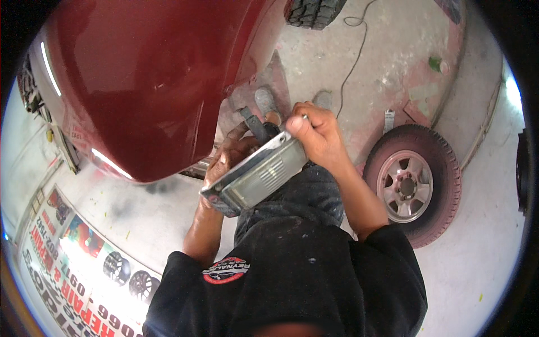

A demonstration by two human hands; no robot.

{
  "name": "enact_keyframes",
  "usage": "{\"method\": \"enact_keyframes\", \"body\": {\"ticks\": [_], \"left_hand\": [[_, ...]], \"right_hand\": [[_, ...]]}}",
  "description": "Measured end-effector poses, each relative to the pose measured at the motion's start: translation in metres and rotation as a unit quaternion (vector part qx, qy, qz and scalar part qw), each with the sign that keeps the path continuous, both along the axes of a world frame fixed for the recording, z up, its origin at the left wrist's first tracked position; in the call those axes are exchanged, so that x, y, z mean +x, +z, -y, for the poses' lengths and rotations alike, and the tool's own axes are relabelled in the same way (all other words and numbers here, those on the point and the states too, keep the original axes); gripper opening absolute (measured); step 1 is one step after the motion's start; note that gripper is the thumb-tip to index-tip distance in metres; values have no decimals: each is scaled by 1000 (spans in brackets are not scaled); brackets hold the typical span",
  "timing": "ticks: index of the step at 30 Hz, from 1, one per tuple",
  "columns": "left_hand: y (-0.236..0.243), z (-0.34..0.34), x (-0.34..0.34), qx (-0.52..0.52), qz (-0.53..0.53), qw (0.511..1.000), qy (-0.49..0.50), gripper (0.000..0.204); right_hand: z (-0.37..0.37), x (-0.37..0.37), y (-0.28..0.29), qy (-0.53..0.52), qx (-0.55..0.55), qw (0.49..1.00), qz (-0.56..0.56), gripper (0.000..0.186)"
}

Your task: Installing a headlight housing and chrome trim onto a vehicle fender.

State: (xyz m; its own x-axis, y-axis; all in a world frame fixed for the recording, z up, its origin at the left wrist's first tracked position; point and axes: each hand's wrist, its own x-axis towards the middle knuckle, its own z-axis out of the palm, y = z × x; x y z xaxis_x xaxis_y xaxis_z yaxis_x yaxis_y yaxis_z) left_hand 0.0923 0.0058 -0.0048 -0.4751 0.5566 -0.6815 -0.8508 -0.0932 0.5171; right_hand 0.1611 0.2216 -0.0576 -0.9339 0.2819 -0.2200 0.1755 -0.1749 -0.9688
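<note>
Near the red panel, left hand and right hand grip a boxy lamp, best steadied by supporting both ends.

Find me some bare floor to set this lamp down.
Bare floor shows between the cable and the green scrap, and between the cable and the upper tire. It's crowded around the shoes and lamp, between the red car panel and spoked wheel.
</note>
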Motion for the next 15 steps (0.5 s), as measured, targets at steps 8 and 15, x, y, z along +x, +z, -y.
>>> {"method": "enact_keyframes", "body": {"ticks": [8,15], "left_hand": [[34,38,22,-124,1,992,0,106],[29,54,61,-93,-222,969,51,114]], "right_hand": [[31,11,-39,-70,-224,962,142,59],[56,14,-23,-154,-266,936,170,50]]}}
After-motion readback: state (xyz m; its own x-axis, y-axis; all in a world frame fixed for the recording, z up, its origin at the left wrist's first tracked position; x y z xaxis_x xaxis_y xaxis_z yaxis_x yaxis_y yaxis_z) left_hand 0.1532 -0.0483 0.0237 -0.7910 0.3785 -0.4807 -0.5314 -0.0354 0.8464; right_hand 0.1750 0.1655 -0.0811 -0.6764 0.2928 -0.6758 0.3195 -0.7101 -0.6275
